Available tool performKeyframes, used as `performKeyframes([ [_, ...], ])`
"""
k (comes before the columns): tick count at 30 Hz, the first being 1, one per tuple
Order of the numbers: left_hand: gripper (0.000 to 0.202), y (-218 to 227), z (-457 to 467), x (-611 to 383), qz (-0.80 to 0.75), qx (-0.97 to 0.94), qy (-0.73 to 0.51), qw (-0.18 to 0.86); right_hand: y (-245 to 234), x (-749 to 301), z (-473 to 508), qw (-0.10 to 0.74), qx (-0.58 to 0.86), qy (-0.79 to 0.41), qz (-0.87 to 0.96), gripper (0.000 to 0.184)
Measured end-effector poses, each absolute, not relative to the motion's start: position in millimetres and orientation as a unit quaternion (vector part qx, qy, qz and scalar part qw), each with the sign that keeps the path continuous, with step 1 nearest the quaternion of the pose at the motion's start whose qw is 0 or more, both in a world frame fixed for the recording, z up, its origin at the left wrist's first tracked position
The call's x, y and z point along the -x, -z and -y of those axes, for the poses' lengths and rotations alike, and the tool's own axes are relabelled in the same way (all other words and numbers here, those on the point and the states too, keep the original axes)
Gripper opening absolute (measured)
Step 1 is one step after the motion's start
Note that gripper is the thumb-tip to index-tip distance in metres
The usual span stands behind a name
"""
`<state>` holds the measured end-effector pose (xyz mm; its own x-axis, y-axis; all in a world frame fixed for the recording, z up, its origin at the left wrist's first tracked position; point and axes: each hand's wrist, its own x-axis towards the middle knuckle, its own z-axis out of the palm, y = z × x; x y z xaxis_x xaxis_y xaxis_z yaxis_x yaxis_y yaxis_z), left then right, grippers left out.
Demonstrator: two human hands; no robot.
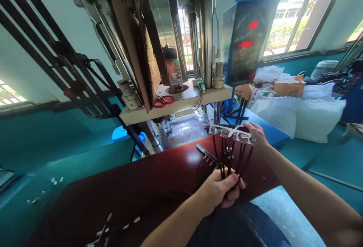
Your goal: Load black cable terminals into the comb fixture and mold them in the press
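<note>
My left hand [222,191] is closed around a bundle of thin black cables [229,156] above the dark red table [141,186]. Those cables rise to a white plastic strip [231,130] that carries several small metal connectors. My right hand [256,133] grips the right end of that strip, fingers curled on it. A black bar [208,155] with more connectors lies on the table just left of the cables.
A vertical press machine [181,103] stands behind the table, red scissors [163,101] on its plate. Its control panel [245,43] shows red digits. White bags [300,116] and cardboard boxes [289,86] lie at right. White plastic scraps [113,228] lie near the table's front. A person's head shows behind the machine.
</note>
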<state>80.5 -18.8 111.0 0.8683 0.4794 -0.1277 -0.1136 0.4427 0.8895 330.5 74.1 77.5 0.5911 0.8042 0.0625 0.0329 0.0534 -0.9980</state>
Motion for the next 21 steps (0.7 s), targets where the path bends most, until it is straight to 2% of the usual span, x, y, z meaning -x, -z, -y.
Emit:
performKeyframes([
  [5,0.035,-112,13,-81,-0.181,-0.54,-0.166,0.805,-55,-355,-24,0.648,0.605,-0.358,0.292,0.024],
  [8,0.034,-113,10,-84,-0.196,-0.551,-0.157,0.796,-41,-370,-3,0.575,0.63,-0.381,0.357,0.03],
  [12,0.034,-113,9,-86,-0.207,-0.558,-0.144,0.79,-37,-383,10,0.38,0.701,-0.176,0.578,0.021],
  [14,0.035,-112,9,-87,-0.21,-0.562,-0.133,0.789,-53,-379,12,0.356,0.698,-0.131,0.608,0.022],
  [15,0.035,-112,9,-88,-0.213,-0.565,-0.125,0.787,-66,-373,13,0.373,0.688,-0.157,0.603,0.027],
  [17,0.038,-111,10,-89,-0.223,-0.579,-0.107,0.777,-96,-358,15,0.445,0.634,-0.274,0.57,0.041],
  [18,0.039,-111,11,-90,-0.226,-0.588,-0.095,0.771,-112,-351,16,0.451,0.598,-0.336,0.571,0.045],
  [21,0.039,-114,13,-92,-0.224,-0.599,-0.068,0.766,-147,-338,24,0.395,0.551,-0.404,0.614,0.045],
])
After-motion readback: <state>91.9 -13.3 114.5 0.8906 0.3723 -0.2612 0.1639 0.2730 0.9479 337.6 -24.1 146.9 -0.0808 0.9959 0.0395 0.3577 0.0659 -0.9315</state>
